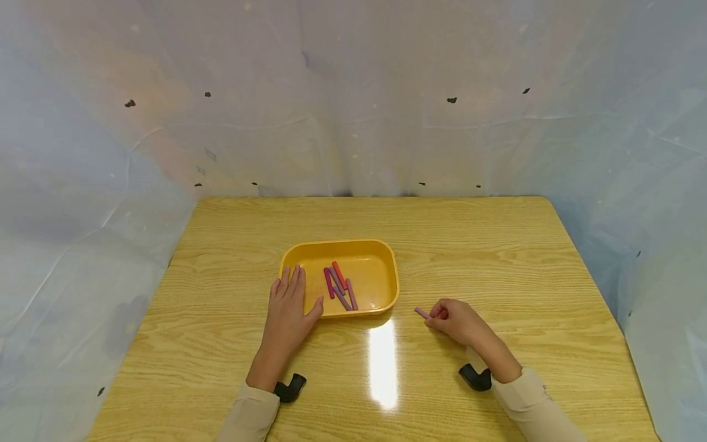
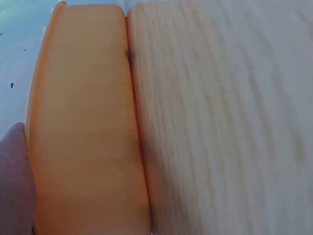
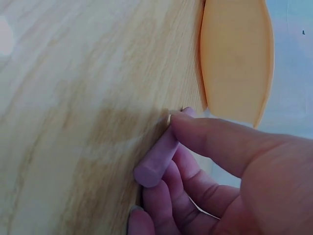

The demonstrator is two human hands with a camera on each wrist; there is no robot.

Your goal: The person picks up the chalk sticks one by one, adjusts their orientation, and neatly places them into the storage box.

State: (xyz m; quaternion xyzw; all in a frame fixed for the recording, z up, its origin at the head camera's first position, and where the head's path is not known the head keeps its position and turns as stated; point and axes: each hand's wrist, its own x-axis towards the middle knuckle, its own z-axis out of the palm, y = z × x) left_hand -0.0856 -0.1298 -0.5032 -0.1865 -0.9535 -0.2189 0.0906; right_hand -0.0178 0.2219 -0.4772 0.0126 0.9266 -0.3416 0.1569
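My right hand pinches a light purple chalk stick between thumb and fingers, close to the tabletop and right of a yellow plastic tray. The right wrist view shows the chalk's blunt near end tilted toward the camera. Inside the tray several chalk sticks lie loosely together, among them a red chalk stick, a magenta one and some purple ones. My left hand rests over the tray's left end with straight fingers, the thumb at the front rim. In the left wrist view only the thumb shows, against the tray's wall.
A wooden table bears the tray. Light glares off the wood in front of the tray. Pale plastic sheeting hangs behind the table and at both sides. Black wrist mounts sit by both sleeves.
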